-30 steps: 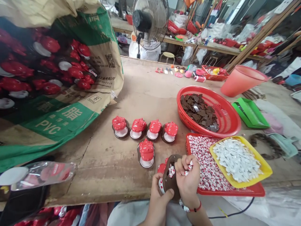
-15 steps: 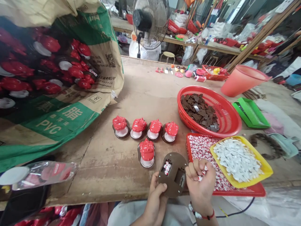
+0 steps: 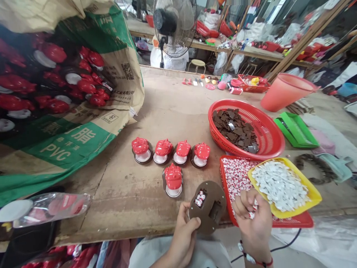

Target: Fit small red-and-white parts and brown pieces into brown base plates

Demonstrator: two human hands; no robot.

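Note:
My left hand (image 3: 185, 230) grips a brown oval plastic toy base (image 3: 212, 199) by its near left edge, thumb on top. The base lies tilted with two recesses facing up; several small red-and-white pieces (image 3: 200, 198) sit in the left recess, while the right one shows none. To its right, my right hand (image 3: 252, 216) is curled closed around more small red-and-white pieces (image 3: 253, 210). That hand is over the near edge of a red tray (image 3: 237, 173) spread with the same pieces. Just beyond the base stands a red-topped toy (image 3: 173, 178) with a white front.
Several like toys (image 3: 182, 150) form a row behind. A yellow tray (image 3: 314, 193) of white pieces rests on the red tray. A red basket (image 3: 272, 137) holds brown flat pieces. At left, a large paper sack (image 3: 92, 126) holds red toys; a plastic bottle (image 3: 55, 208) lies nearby.
My right hand, still closed, has moved right, away from the brown base. The base has shifted slightly right in my left hand.

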